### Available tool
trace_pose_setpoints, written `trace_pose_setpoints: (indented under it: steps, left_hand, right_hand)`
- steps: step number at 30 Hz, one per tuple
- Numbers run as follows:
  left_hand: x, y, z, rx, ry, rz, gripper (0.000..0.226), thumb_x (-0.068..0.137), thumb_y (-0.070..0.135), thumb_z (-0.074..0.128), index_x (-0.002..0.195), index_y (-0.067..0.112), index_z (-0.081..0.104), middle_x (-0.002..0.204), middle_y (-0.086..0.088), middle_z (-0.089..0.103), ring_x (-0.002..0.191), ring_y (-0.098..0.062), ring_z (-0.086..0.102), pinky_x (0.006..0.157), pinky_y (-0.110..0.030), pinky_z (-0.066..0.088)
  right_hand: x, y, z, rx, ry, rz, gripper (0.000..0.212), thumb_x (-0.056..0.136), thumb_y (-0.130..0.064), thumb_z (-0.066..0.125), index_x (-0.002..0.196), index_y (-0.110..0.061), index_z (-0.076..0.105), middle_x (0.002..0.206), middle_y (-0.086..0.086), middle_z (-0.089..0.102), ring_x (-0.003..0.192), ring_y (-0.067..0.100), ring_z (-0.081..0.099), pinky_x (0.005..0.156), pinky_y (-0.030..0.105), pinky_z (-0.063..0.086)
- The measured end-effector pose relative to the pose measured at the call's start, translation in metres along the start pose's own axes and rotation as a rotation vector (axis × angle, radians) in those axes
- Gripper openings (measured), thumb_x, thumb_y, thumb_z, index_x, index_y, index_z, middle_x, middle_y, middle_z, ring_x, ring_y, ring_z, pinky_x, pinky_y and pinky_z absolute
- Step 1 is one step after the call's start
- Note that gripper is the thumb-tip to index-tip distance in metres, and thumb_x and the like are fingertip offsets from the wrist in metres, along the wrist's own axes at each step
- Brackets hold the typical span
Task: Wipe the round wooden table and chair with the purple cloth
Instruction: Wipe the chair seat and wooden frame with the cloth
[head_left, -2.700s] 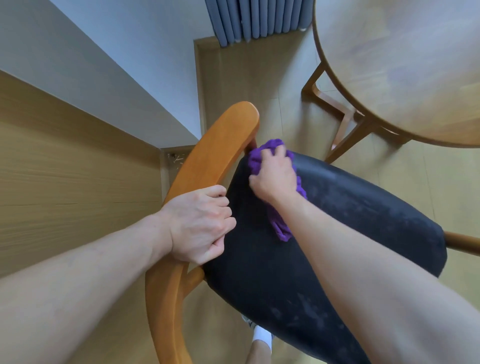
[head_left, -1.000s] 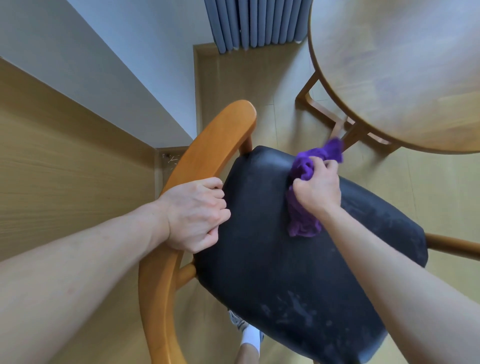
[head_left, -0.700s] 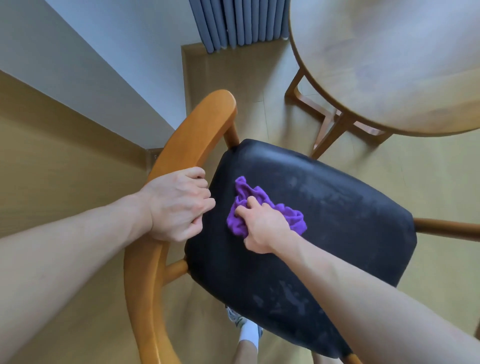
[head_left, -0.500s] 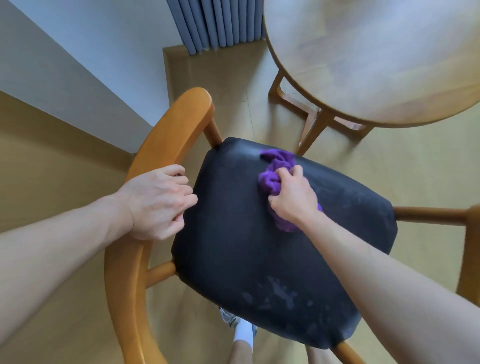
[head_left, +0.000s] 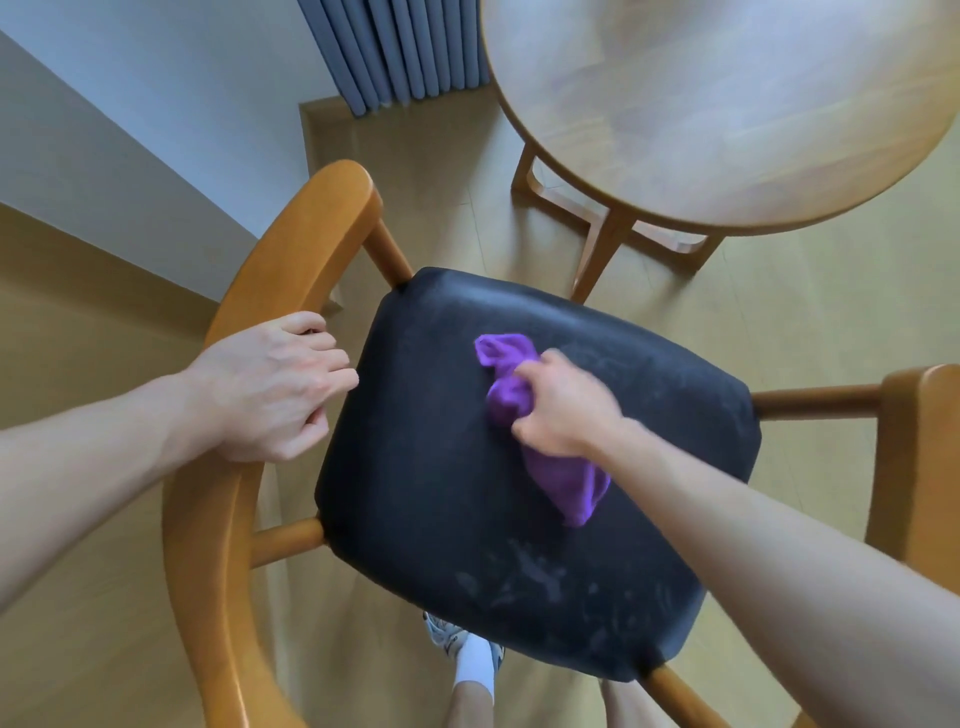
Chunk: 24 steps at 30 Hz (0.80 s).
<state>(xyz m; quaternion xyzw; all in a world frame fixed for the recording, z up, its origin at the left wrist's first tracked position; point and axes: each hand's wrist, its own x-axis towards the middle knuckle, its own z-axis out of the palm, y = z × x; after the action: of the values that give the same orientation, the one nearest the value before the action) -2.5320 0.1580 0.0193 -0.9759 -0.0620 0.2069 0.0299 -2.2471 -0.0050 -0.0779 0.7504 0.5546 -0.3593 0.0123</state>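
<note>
Pale wood flooring (head_left: 426, 218) is filling the room under us, with a white wall (head_left: 130, 130) on our left and one grey pleated curtain (head_left: 395, 52) hanging at the far edge. We are looking down on one chair (head_left: 218, 509) with a curved orange-brown wooden frame and a black padded seat (head_left: 441, 467), and on one round wooden counter (head_left: 727, 104) standing apart from it at the upper right, its legs showing beneath the rim.

We are using two hands. Our left hand (head_left: 275, 384) is curling its fingers around the chair's curved wooden rail at the left side of the seat, gripping it. Our right hand (head_left: 561, 405) is closing around the middle of the one purple cloth (head_left: 566, 478) and pressing it against the seat, a little right of the seat's centre.

We are seeing the cloth bunched into a long shape, its long axis running diagonally from the upper left towards the lower right. One end is sticking out past our fingers towards the far left of the seat, and the larger end is trailing out from under our wrist towards us. Pale smudges are showing on the near part of the seat. Below the seat's near edge we are seeing one foot in a white sock and a shoe (head_left: 467, 654).
</note>
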Motion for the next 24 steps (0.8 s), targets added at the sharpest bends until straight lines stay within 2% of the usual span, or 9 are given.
trace_pose_setpoints:
  steps: [2,4,6,8,11,15,17,21,24]
  left_hand:
    - [0.0,0.0,-0.001,0.014,-0.005,-0.005,0.054,0.09,0.05,0.032,0.102,0.019,0.075,0.099,-0.004,0.075,0.091,-0.024,0.072,0.106,-0.048,0.047]
    - [0.0,0.001,-0.002,0.023,-0.014,-0.008,0.056,0.089,0.05,0.031,0.103,0.019,0.075,0.1,-0.005,0.076,0.091,-0.024,0.072,0.106,-0.048,0.047]
    - [0.001,0.002,-0.002,0.033,-0.026,-0.02,0.056,0.09,0.05,0.03,0.105,0.019,0.074,0.101,-0.004,0.075,0.093,-0.024,0.071,0.108,-0.047,0.045]
    - [0.001,0.003,-0.002,0.035,-0.016,-0.024,0.055,0.09,0.05,0.03,0.104,0.019,0.074,0.1,-0.005,0.074,0.092,-0.025,0.071,0.108,-0.047,0.045]
    - [0.001,0.003,-0.003,0.031,-0.009,-0.017,0.055,0.09,0.05,0.031,0.103,0.019,0.074,0.1,-0.005,0.075,0.092,-0.025,0.071,0.107,-0.047,0.045]
    - [0.001,0.001,0.0,0.027,0.018,-0.013,0.052,0.089,0.049,0.034,0.098,0.018,0.075,0.096,-0.006,0.075,0.087,-0.026,0.072,0.103,-0.048,0.049]
    - [0.001,0.001,0.001,0.024,0.007,-0.016,0.052,0.089,0.05,0.035,0.098,0.018,0.076,0.096,-0.006,0.075,0.087,-0.026,0.073,0.103,-0.048,0.049]
    - [0.0,0.001,-0.001,0.073,-0.071,-0.052,0.056,0.09,0.052,0.034,0.108,0.02,0.076,0.104,-0.005,0.076,0.096,-0.026,0.072,0.108,-0.048,0.046]
    - [0.013,0.016,-0.002,0.151,-0.193,-0.162,0.063,0.091,0.056,0.036,0.139,0.023,0.058,0.131,-0.003,0.067,0.123,-0.025,0.062,0.117,-0.048,0.036]
  right_hand:
    - [0.012,0.025,-0.024,0.137,0.246,0.21,0.042,0.079,-0.034,0.066,0.119,-0.026,0.055,0.121,0.006,0.046,0.101,0.036,0.06,0.084,0.041,0.049]
    - [0.026,0.036,-0.036,0.236,0.287,0.376,0.046,0.082,-0.031,0.066,0.125,-0.023,0.052,0.129,0.011,0.044,0.108,0.042,0.058,0.089,0.047,0.049]
    - [0.024,0.03,-0.024,0.224,0.16,0.371,0.051,0.083,-0.028,0.065,0.131,-0.022,0.048,0.135,0.013,0.042,0.112,0.045,0.057,0.091,0.048,0.049]
    - [0.006,0.018,0.002,0.128,0.018,0.202,0.05,0.081,-0.03,0.065,0.127,-0.023,0.048,0.128,0.011,0.044,0.107,0.044,0.059,0.085,0.044,0.049]
    - [-0.028,0.01,0.032,-0.02,-0.258,-0.08,0.035,0.079,-0.034,0.068,0.108,-0.023,0.051,0.106,0.001,0.046,0.092,0.036,0.057,0.079,0.037,0.049]
    - [-0.046,0.024,0.017,-0.032,-0.587,-0.086,0.018,0.074,-0.034,0.069,0.08,-0.029,0.052,0.078,-0.007,0.057,0.079,0.025,0.058,0.062,0.031,0.042]
    - [-0.044,0.037,-0.001,0.006,-0.499,-0.044,0.017,0.071,-0.035,0.069,0.084,-0.028,0.06,0.081,-0.004,0.064,0.08,0.024,0.061,0.063,0.032,0.046]
    - [-0.019,0.055,-0.028,0.271,0.121,0.132,0.028,0.077,-0.035,0.066,0.1,-0.023,0.057,0.103,0.002,0.058,0.089,0.027,0.058,0.072,0.035,0.047]
    - [-0.009,0.05,-0.017,0.244,0.104,0.281,0.046,0.084,-0.034,0.064,0.126,-0.024,0.047,0.13,0.009,0.044,0.104,0.04,0.058,0.091,0.046,0.051]
